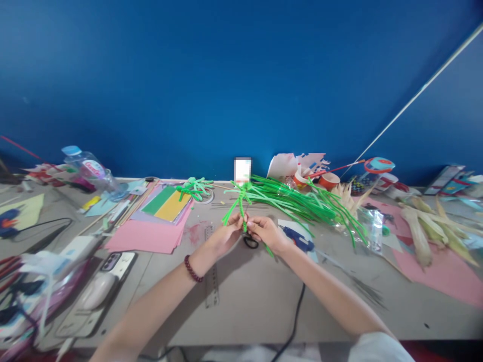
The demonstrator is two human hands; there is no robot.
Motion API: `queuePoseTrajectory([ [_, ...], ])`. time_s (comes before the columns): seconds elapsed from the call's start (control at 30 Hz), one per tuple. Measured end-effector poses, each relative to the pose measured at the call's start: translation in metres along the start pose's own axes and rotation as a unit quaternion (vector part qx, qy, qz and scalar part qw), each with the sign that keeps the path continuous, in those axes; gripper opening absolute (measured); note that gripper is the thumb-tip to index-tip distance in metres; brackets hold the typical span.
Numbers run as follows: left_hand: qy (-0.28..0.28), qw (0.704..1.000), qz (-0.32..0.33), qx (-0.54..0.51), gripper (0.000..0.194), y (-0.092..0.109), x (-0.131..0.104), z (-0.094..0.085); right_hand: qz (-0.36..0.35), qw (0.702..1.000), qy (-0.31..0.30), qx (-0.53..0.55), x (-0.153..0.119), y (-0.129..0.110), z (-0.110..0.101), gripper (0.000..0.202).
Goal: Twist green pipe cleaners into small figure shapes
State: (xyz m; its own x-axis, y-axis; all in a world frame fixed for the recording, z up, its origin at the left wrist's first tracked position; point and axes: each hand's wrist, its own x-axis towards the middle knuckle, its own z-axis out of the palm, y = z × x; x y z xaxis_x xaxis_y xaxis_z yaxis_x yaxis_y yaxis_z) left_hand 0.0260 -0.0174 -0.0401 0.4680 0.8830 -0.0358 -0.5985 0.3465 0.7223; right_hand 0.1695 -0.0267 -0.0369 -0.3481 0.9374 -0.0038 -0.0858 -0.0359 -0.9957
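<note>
My left hand (228, 233) and my right hand (267, 233) meet above the middle of the table. Both have their fingers pinched on a light green pipe-cleaner figure (241, 199), whose thin branching arms spread upward and to the left. One green end hangs below my right hand. A black loop (250, 242), apparently a scissor handle, lies just under my fingertips, and the rest of it is hidden. Behind my right hand stretches a large bundle of green pipe cleaners (302, 199). A second green pipe-cleaner piece (195, 188) rests on the far left by a roll of tape.
A blue glue gun (299, 238) lies right of my right hand, and its black cord (298, 322) runs to the front edge. A clear ruler (212, 281) is under my left wrist. Pink paper (147, 237), a phone (100, 289) and a bottle (92, 168) are left; corn husks (422, 231) right.
</note>
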Motion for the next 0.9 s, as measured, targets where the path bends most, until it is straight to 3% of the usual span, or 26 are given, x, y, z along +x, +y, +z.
queuePoseTrajectory([
  [0.07, 0.0, 1.0, -0.015, -0.009, 0.027, 0.0, 0.0, -0.001, 0.046, 0.996, -0.009, 0.069, 0.0, 0.002, 0.002, 0.036],
  [0.17, 0.028, 0.999, -0.018, 0.004, 0.024, 0.001, 0.0, -0.001, 0.06, 0.994, 0.008, 0.093, 0.001, 0.004, 0.001, 0.037],
  [0.23, 0.053, 0.998, -0.007, 0.025, 0.02, 0.001, 0.001, -0.001, 0.041, 0.998, 0.034, 0.045, 0.003, 0.004, -0.002, 0.035],
  [0.33, 0.103, 0.994, 0.011, 0.046, 0.018, 0.001, 0.001, 0.0, -0.05, 0.987, 0.084, -0.129, 0.005, 0.001, -0.008, 0.026],
  [0.47, 0.166, 0.983, 0.032, 0.075, 0.021, -0.002, 0.002, -0.003, -0.175, 0.899, 0.115, -0.385, 0.0, -0.001, -0.01, 0.021],
  [0.6, 0.212, 0.971, 0.061, 0.094, 0.027, -0.007, 0.004, -0.007, -0.201, 0.798, 0.126, -0.553, -0.008, 0.004, -0.003, 0.028],
  [0.7, 0.222, 0.971, 0.052, 0.077, 0.026, -0.008, 0.003, -0.006, -0.204, 0.757, 0.125, -0.609, -0.011, 0.007, 0.003, 0.033],
  [0.77, 0.202, 0.977, 0.045, 0.057, 0.023, -0.008, 0.002, -0.004, -0.207, 0.761, 0.133, -0.601, -0.012, 0.005, 0.004, 0.032],
  [0.9, 0.148, 0.988, 0.018, 0.047, 0.019, -0.009, -0.001, -0.002, -0.197, 0.822, 0.149, -0.514, -0.01, -0.003, 0.0, 0.023],
])
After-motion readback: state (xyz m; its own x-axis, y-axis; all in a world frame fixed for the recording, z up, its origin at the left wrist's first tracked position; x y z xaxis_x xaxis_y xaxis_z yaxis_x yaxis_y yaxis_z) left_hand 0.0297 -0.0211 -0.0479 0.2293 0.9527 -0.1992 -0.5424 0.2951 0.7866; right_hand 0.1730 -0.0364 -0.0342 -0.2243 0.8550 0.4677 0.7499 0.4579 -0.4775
